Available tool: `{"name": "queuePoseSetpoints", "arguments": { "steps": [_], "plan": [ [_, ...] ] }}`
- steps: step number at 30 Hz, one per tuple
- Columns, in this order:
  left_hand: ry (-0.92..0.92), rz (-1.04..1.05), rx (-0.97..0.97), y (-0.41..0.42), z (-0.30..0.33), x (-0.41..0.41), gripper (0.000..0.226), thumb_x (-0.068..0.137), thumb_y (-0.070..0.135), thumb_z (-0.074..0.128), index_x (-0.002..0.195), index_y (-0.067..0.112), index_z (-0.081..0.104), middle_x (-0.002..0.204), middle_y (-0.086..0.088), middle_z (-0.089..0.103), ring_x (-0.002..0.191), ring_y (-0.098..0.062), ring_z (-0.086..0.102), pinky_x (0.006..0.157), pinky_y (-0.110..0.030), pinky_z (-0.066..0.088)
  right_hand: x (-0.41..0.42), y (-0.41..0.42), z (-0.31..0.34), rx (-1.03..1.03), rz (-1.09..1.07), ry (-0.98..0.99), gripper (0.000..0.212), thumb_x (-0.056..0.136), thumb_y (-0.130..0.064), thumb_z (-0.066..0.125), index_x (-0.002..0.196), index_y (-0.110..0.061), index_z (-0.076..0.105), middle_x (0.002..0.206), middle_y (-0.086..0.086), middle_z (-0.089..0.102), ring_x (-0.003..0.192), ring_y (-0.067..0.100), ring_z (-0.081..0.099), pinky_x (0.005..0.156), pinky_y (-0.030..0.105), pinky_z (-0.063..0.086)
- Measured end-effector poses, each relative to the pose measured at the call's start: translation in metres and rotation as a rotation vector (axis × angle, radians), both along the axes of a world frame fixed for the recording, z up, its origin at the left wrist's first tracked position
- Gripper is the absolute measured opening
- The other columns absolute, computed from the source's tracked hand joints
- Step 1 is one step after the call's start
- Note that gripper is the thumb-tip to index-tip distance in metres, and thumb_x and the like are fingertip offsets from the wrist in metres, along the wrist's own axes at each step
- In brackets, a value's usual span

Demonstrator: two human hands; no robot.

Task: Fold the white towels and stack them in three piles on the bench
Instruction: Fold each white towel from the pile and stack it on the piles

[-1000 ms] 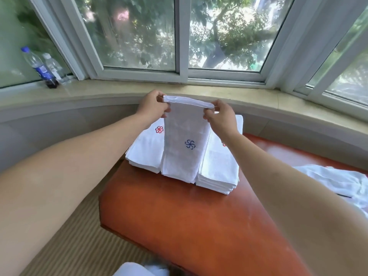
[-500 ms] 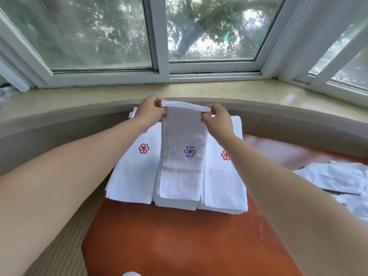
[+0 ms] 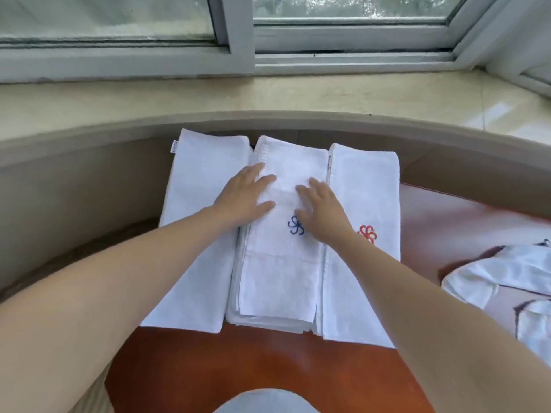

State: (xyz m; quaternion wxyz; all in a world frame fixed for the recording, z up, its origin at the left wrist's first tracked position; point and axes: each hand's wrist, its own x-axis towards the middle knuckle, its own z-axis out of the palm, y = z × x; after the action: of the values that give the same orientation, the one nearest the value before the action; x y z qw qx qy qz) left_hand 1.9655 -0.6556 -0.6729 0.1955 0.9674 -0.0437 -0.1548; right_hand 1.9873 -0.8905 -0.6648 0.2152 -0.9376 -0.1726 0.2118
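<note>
A: Both hands lie flat and spread, gripping nothing. Your left hand (image 3: 244, 198) presses the left edge of the top towel (image 3: 280, 263), and your right hand (image 3: 323, 208) covers its middle, just beside the blue mark (image 3: 295, 225).

B: Where does that towel sit?

A: On the middle pile (image 3: 269, 323), between the left pile (image 3: 193, 263) and the right pile (image 3: 362, 204). All three stand side by side, touching, at the far end of the bench (image 3: 268, 368), below the sill (image 3: 179, 99).

B: So how far along are you?

A: Well along, I'd judge. Three piles exist and this towel looks squared on its stack. You are not finished, though: loose towels (image 3: 507, 275) lie crumpled at the bench's right edge, well apart from the piles.

B: How many are left?

A: I cannot tell. That heap is cut off by the frame. Your left arm hides any mark on the left pile, and your right wrist half covers the red mark (image 3: 367, 234). Pile heights are hard to read from above; only the middle one shows layered edges at its near end.
</note>
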Motion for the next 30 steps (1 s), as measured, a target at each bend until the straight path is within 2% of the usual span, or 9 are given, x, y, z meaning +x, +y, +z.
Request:
{"name": "queuePoseSetpoints", "arguments": {
  "steps": [3,5,8,10,14,17,23,27,30],
  "plan": [
    [-0.029,-0.034,0.100,-0.002,-0.017,-0.006,0.067,0.100,0.055,0.050,0.158,0.031,0.028,0.171,-0.005,0.008,0.155,-0.032,0.012,0.125,-0.047,0.017,-0.005,0.000,-0.013,-0.074,0.060,-0.061,0.059,0.105,-0.036,0.048,0.159,-0.023,0.031,0.170,0.006,0.014,0.157,0.030,0.007,0.127,0.042,0.012],
    [-0.090,-0.057,0.191,-0.005,-0.016,-0.011,0.063,0.102,0.050,0.046,0.159,0.029,0.028,0.171,-0.006,0.008,0.156,-0.034,0.009,0.125,-0.049,0.013,-0.008,0.001,-0.013,-0.140,0.079,-0.085,0.059,0.106,-0.037,0.041,0.161,-0.024,0.024,0.171,0.006,0.009,0.158,0.031,0.004,0.127,0.043,0.011],
    [-0.237,-0.286,0.279,-0.015,-0.011,-0.028,0.055,0.106,0.025,0.041,0.160,0.027,0.029,0.170,-0.007,0.014,0.157,-0.033,0.011,0.126,-0.050,0.007,-0.021,0.000,-0.006,-0.194,0.108,-0.112,0.061,0.106,-0.035,0.036,0.163,-0.025,0.018,0.172,0.005,0.007,0.158,0.030,0.003,0.127,0.043,0.008],
    [-0.167,-0.399,0.274,-0.025,-0.005,-0.050,0.055,0.108,0.027,0.034,0.161,0.033,0.022,0.171,-0.005,0.009,0.157,-0.030,0.006,0.126,-0.047,0.000,-0.037,-0.005,0.001,-0.192,0.128,-0.081,0.063,0.106,-0.038,0.038,0.164,-0.026,0.016,0.172,0.004,0.004,0.158,0.028,0.001,0.127,0.041,0.006],
    [0.035,-0.352,0.284,-0.032,0.005,-0.101,0.068,0.103,0.063,0.027,0.162,0.041,0.001,0.171,0.002,-0.013,0.157,-0.024,-0.014,0.125,-0.047,-0.011,-0.084,-0.017,0.013,-0.254,0.203,-0.010,0.072,0.103,-0.053,0.041,0.164,-0.029,0.011,0.172,0.001,-0.003,0.158,0.024,-0.006,0.128,0.040,0.005],
    [0.119,-0.328,0.281,-0.033,0.010,-0.142,0.080,0.096,0.074,0.030,0.161,0.043,-0.006,0.169,0.003,-0.021,0.155,-0.024,-0.022,0.124,-0.050,-0.013,-0.128,-0.028,0.020,-0.328,0.230,0.053,0.079,0.101,-0.060,0.040,0.165,-0.030,0.003,0.172,-0.002,-0.011,0.158,0.022,-0.010,0.128,0.040,0.003],
    [0.168,-0.241,0.288,-0.041,0.015,-0.220,0.081,0.099,0.067,0.036,0.161,0.042,-0.010,0.167,0.001,-0.027,0.154,-0.027,-0.025,0.124,-0.054,-0.009,-0.220,-0.036,0.028,-0.335,0.142,0.070,0.078,0.103,-0.043,0.047,0.165,-0.020,0.005,0.172,0.004,-0.007,0.158,0.027,0.002,0.126,0.038,0.014],
    [0.176,-0.229,0.274,-0.048,0.018,-0.258,0.080,0.101,0.052,0.044,0.162,0.037,-0.005,0.169,-0.001,-0.021,0.155,-0.029,-0.019,0.125,-0.052,-0.007,-0.267,-0.037,0.031,-0.403,0.157,0.078,0.083,0.101,-0.043,0.051,0.164,-0.017,0.003,0.171,0.008,-0.006,0.158,0.029,0.001,0.127,0.041,0.013],
    [0.210,-0.187,0.266,-0.057,0.028,-0.279,0.079,0.101,0.044,0.048,0.163,0.035,0.000,0.171,-0.001,-0.012,0.156,-0.028,-0.014,0.126,-0.050,-0.004,-0.288,-0.039,0.039,-0.408,0.162,0.108,0.078,0.102,-0.042,0.050,0.163,-0.016,0.011,0.172,0.008,0.001,0.158,0.028,0.002,0.128,0.042,0.011]
  ]
}}
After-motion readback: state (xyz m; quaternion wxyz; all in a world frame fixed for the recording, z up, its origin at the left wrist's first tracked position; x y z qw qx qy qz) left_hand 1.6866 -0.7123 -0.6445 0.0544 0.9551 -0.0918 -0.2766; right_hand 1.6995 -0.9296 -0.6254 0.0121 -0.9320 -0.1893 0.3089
